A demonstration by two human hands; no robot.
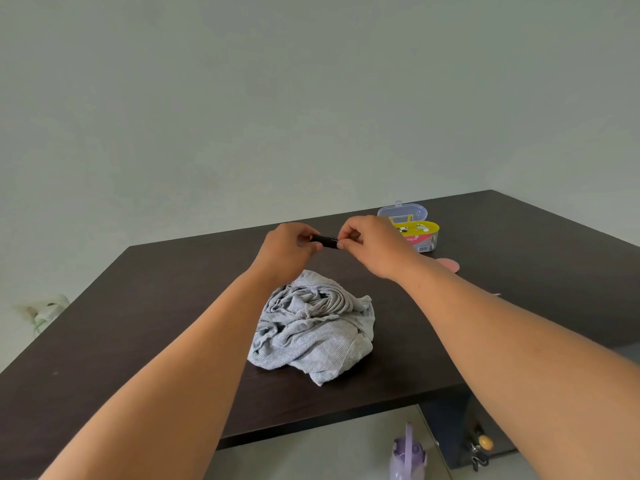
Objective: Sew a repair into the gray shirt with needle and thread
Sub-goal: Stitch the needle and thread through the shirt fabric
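Note:
The gray shirt [313, 332] lies crumpled in a heap on the dark table [145, 306]. Above and beyond it, my left hand [289, 249] and my right hand [372, 244] hold a small black spool of thread [325, 241] between them, each pinching one end with curled fingers. An open sewing kit [420, 233], a clear plastic box with a yellow insert and its lid up, stands just behind my right hand. No needle can be made out.
A pink object [449, 264] lies on the table right of my right wrist, partly hidden. Below the table's near edge stand a purple bottle [408, 455] and some keys [479, 448]. A wall outlet [45, 311] sits at the left.

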